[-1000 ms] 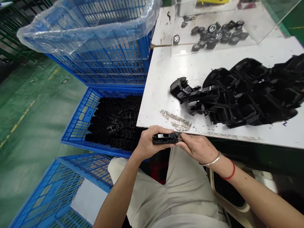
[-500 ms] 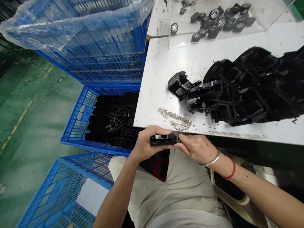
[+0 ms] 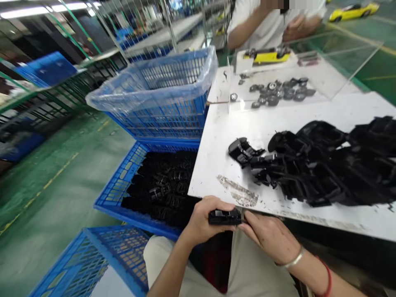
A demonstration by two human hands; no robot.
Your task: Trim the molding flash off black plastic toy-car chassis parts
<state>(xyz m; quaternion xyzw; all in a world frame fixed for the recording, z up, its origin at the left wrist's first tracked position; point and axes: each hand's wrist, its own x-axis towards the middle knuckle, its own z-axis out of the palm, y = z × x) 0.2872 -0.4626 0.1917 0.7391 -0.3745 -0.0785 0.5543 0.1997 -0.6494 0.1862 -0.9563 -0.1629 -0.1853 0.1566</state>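
My left hand (image 3: 204, 220) is closed around a black plastic model-car interior part (image 3: 224, 217), held just off the table's front edge above my lap. At that part's right end, my right hand (image 3: 272, 235) is closed with thumb and fingers pinched together. A thin greyish sliver shows by its fingertips, too small to name. On the white table (image 3: 213, 136), a large pile of similar black parts (image 3: 321, 173) lies to the right. One separate black part (image 3: 243, 152) sits at the pile's left end.
Blue crates stand left of the table: a plastic-lined one (image 3: 161, 115), one with black parts (image 3: 123, 173), and another lower down (image 3: 77, 264). Small wheels (image 3: 287, 93) lie behind a clear panel (image 3: 337, 82). Across the table is a co-worker (image 3: 250, 24) near a yellow model car (image 3: 269, 56).
The view has tilted up, bringing the co-worker and the yellow model car into sight. Both hands keep nearly the same hold on the black part.
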